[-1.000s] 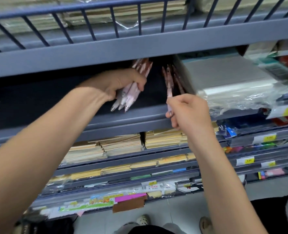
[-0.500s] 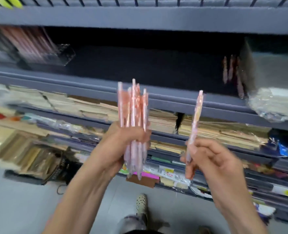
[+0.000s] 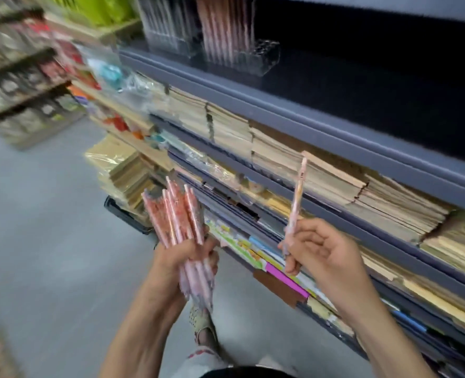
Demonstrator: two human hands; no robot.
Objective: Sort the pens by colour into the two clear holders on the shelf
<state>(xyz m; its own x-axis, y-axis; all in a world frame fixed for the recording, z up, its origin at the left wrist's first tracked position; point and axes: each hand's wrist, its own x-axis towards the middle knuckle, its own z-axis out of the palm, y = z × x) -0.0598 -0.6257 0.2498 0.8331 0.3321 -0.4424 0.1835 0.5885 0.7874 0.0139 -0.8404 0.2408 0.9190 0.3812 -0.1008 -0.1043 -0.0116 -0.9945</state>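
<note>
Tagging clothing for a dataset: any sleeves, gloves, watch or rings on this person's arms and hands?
Nothing worn shows. The left hand and right hand are ungloved. The left forearm and right forearm are bare to the frame edge, with no sleeve, watch or bracelet. Blur could hide a thin ring.

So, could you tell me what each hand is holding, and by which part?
The left hand grips a bundle of pink pens around their lower halves; the right hand pinches a single pink pen near its lower end.
</note>
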